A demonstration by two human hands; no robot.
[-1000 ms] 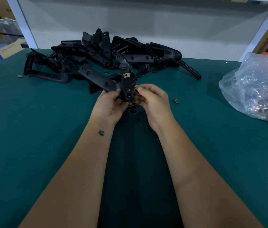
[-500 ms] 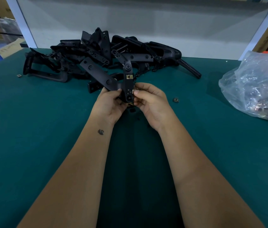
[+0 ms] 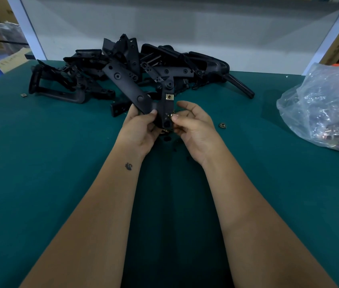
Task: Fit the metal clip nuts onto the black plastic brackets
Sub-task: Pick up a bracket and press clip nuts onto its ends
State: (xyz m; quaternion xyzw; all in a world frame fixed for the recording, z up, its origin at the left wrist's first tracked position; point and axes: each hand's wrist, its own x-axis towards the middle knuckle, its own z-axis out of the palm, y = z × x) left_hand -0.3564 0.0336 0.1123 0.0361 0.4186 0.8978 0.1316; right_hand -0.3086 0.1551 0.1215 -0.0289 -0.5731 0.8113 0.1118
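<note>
Right hand point(image 3: 193, 129) pinching a clip nut point(image 3: 172, 116) at the bracket's edge, left hand point(image 3: 141, 129) gripping the bracket point(image 3: 143, 100).

Your right thumb and forefinger hold the clip nut against the right side of the bracket's lower arm, just under the clip nut already fitted point(image 3: 169, 97) higher on that arm; the other right fingers stay loosely spread. Looks like the seating step: keep the left grip firm by the joint, line the clip's mouth square to the edge, push straight on so the holes match. A crooked push could pop it out. Below the bracket some loose nuts point(image 3: 165, 132) sit half hidden; right of it a stray nut point(image 3: 223, 125), further right the plastic bag point(image 3: 326, 113). Behind the bracket, the bracket pile point(image 3: 164, 65) on the green mat point(image 3: 39, 163).
</note>
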